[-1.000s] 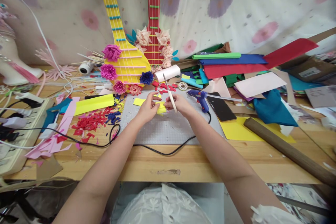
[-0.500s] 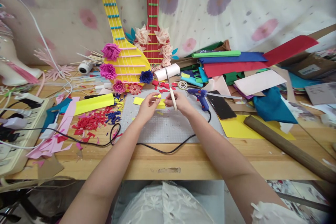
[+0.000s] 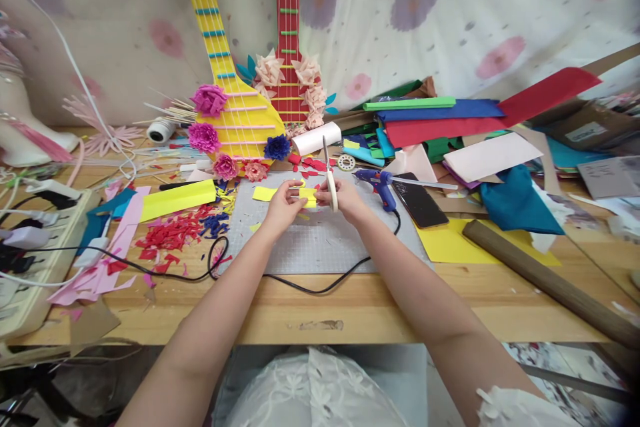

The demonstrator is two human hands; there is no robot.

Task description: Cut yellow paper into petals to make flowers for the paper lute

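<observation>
Over the grey cutting mat (image 3: 325, 250), my left hand (image 3: 284, 207) pinches the left end of a small yellow paper piece (image 3: 308, 197). White-handled scissors (image 3: 332, 192) are held in my right hand (image 3: 349, 200), blades pointing up and away from the paper. The right fingertips also meet the paper's right end. Behind my left hand a yellow paper strip (image 3: 263, 193) lies on the mat. To the right of my right hand rests a blue glue gun (image 3: 379, 181).
A yellow paper instrument (image 3: 250, 117) and a red one (image 3: 287, 27) stand at the back. Red scraps (image 3: 170, 232) lie left, and a black cable (image 3: 320, 288) crosses the front. A phone (image 3: 420, 201), coloured paper sheets (image 3: 445, 130) and a brown tube (image 3: 540, 273) are on the right.
More of the small yellow paper piece shows between my hands, now turned flatter toward me. The scissors stay in my right hand, and the view has shifted slightly.
</observation>
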